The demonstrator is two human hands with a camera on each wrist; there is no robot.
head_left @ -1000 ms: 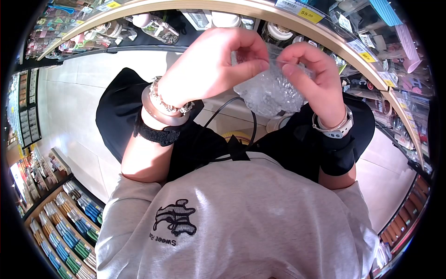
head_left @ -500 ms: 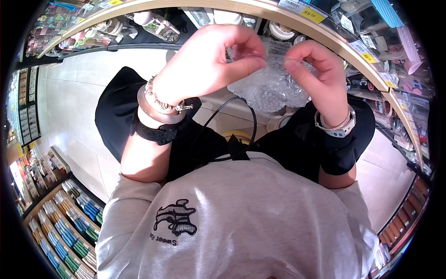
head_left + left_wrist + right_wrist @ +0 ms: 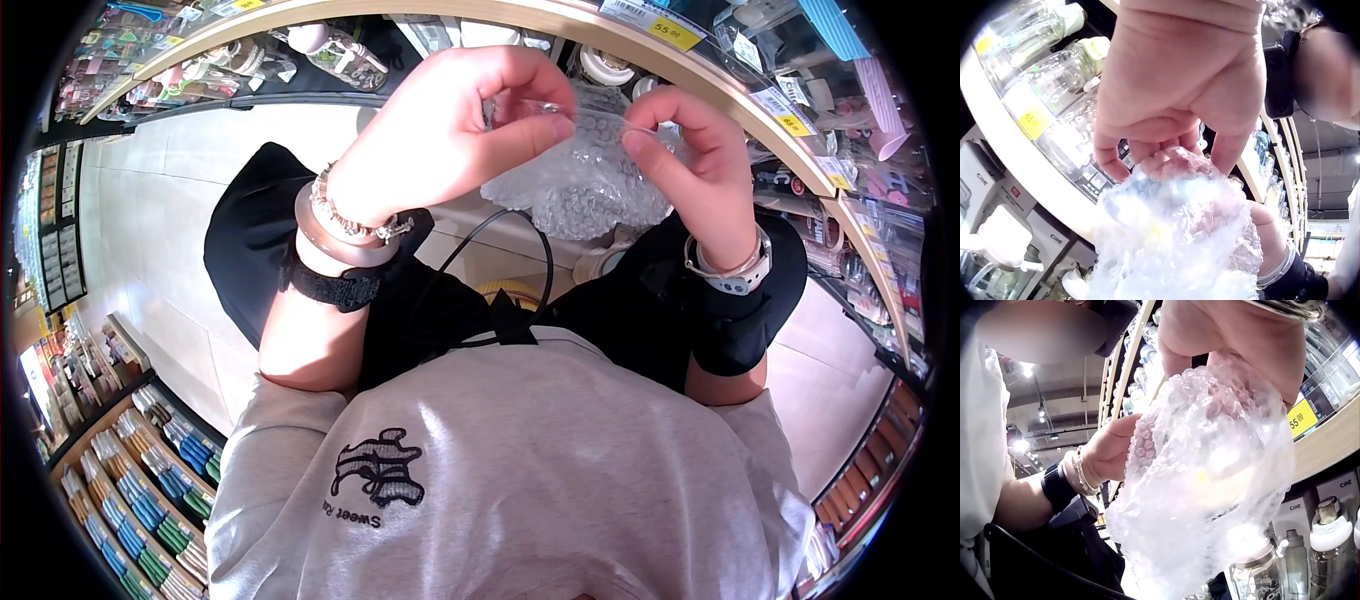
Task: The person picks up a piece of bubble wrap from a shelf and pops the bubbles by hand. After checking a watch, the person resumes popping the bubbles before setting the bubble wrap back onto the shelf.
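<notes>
Bubble wrap (image 3: 590, 185) is held up before the person, near the wood-edged shelf (image 3: 560, 18); the left hand (image 3: 450, 135) and right hand (image 3: 700, 165) each have the grip clamped on its upper part, thumb against fingers. The step in hand is judged to be opening or spreading the wrap, contents not determinable. The next move appears to call for parting the layers evenly, without tearing.

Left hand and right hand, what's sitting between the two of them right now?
Clear bubble wrap spans the gap between the left hand and the right hand; the head view shows it.
</notes>
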